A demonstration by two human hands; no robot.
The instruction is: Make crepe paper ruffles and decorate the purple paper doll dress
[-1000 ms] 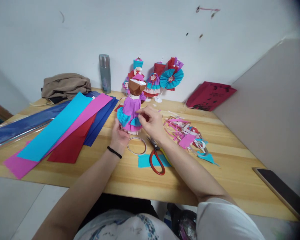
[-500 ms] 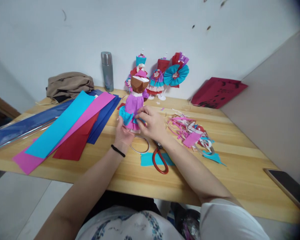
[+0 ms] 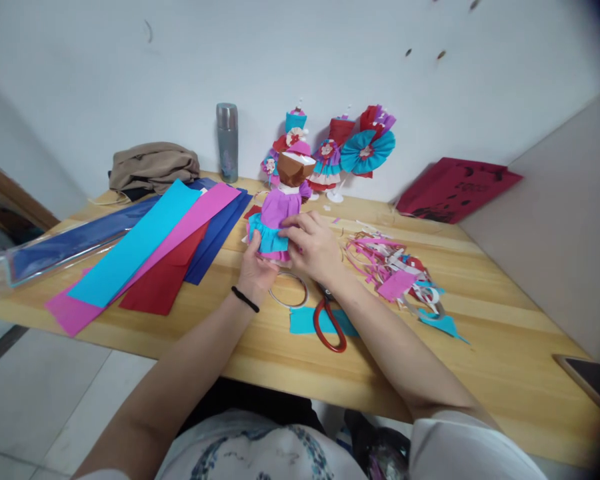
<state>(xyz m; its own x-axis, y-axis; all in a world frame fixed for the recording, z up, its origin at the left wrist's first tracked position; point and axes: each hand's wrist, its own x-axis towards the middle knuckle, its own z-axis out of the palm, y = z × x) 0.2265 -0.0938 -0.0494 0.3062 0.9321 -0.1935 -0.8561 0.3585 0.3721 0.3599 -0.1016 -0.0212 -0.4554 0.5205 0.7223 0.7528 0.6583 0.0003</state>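
Left hand [image 3: 258, 272] clamped on lower skirt of paper doll [image 3: 281, 210], thumb on blue ruffle [image 3: 270, 239]. Right hand [image 3: 314, 247] at ruffle's other side, fingertips pinched together on it. Doll upright between hands, above wooden table [image 3: 380, 373]. Tape ring [image 3: 306, 293] and red-handled scissors [image 3: 330, 327] near, just below hands. Paper scraps [image 3: 397, 283] right; coloured paper strips [image 3: 145, 243] left. Decorated figures [image 3: 329, 157] behind, against wall.
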